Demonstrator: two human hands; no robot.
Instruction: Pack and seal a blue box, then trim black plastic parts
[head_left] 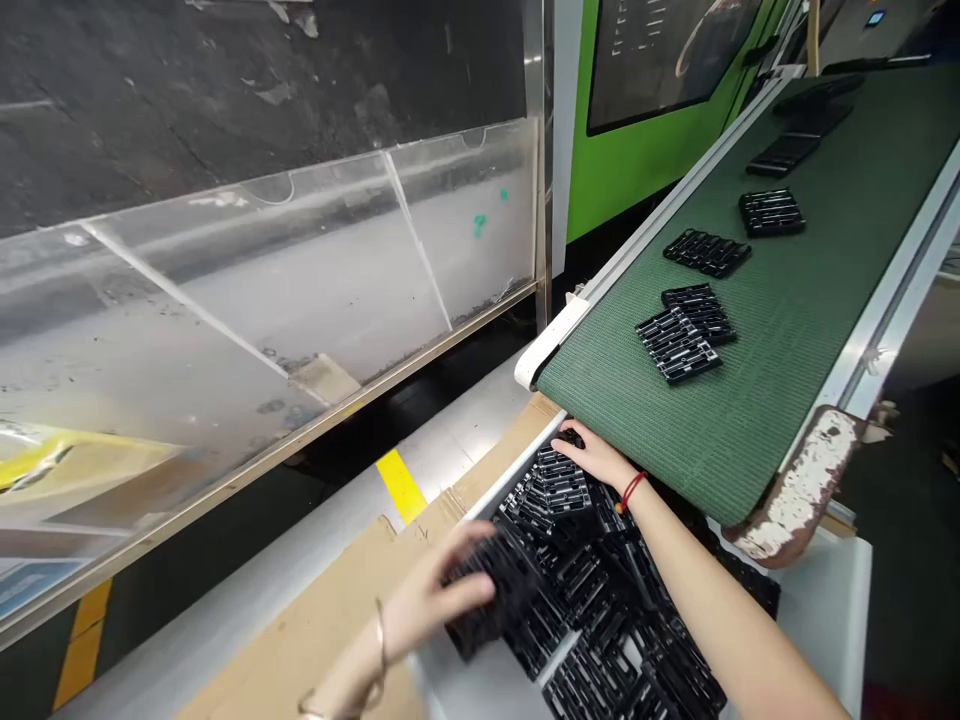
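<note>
Below a green woven conveyor belt (720, 400), right hand (592, 455), fingers spread on heaped black plastic frames (592, 600), left hand (435, 600), fingers apparently curled round a blurred frame (499, 590)

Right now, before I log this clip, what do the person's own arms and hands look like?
Both forearms are bare, with no sleeves or gloves. The right hand wears a red cord bracelet at the wrist; the left hand, slightly blurred, has a thin metal bangle.
</note>
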